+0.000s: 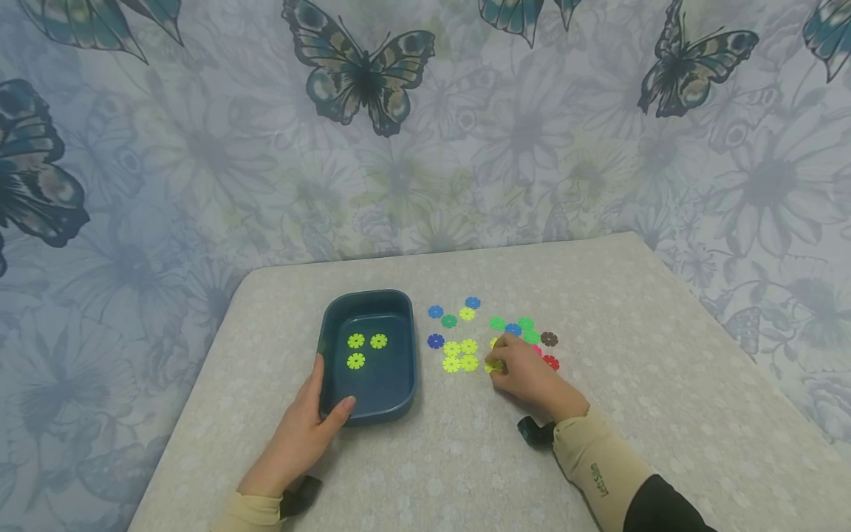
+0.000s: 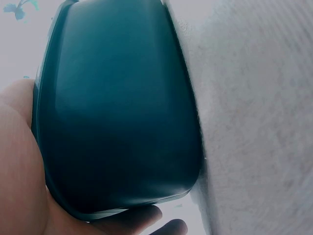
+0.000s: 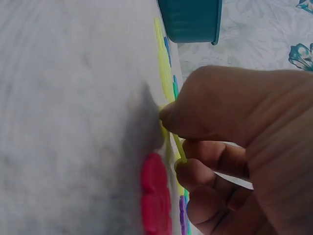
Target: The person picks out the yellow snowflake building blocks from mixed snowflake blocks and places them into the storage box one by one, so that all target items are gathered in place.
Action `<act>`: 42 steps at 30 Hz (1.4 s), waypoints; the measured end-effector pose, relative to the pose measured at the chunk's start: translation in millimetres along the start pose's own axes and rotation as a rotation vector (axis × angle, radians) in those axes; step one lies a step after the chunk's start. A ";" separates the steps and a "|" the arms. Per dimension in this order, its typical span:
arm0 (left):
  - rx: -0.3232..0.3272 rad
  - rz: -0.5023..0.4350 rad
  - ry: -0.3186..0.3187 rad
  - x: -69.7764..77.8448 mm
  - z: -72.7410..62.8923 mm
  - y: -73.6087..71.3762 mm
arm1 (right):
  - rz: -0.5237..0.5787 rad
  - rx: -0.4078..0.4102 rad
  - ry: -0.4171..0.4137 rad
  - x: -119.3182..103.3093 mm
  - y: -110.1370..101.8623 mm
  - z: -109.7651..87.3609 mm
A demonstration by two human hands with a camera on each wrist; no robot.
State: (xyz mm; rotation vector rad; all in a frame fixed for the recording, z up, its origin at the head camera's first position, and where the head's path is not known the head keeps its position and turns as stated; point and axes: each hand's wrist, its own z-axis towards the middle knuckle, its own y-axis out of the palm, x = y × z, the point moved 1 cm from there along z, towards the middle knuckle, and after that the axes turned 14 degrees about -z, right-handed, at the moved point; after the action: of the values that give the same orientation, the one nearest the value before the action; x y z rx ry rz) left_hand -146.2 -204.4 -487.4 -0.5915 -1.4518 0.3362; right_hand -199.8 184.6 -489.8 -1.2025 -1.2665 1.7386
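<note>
A dark teal tray (image 1: 368, 403) stands on the table with three yellow flower-shaped discs (image 1: 356, 361) inside. My left hand (image 1: 299, 428) grips its near left corner, thumb over the rim and fingers along the outer wall; the left wrist view shows the tray's side (image 2: 117, 107) close up. To the right of the tray, my right hand (image 1: 532, 377) pinches a yellow flower disc (image 3: 180, 148) between thumb and fingertip, just at the table surface. Another yellow disc lies partly hidden by this hand. Between tray and hand sits a tight cluster of yellow discs (image 1: 460, 356).
More flower discs lie beyond and beside my right hand: blue (image 1: 435, 312), green (image 1: 526, 324), brown (image 1: 549, 338) and red (image 1: 550, 363). A pinkish-red disc (image 3: 155, 196) is close under that hand. Behind the pale patterned table (image 1: 665, 355) rises a butterfly-printed wall (image 1: 465, 162).
</note>
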 end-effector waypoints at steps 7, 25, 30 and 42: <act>0.002 -0.003 0.000 0.7 0.3 -0.7 | -0.025 -0.025 0.025 -1.7 -0.9 1.0; -0.003 -0.013 0.004 0.8 1.3 -2.4 | 0.005 -0.019 0.096 -4.1 -3.7 1.3; -0.003 -0.005 -0.002 1.6 1.5 -3.1 | 0.015 0.009 0.096 -3.3 -1.5 1.6; -0.002 0.002 -0.009 1.1 0.2 -0.9 | 0.063 0.002 0.162 -1.7 -0.5 3.4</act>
State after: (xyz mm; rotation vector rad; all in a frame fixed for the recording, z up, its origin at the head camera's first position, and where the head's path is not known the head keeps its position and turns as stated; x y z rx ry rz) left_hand -146.4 -204.4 -486.0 -0.5940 -1.4604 0.3398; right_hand -202.3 182.2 -488.4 -1.3654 -1.1426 1.6492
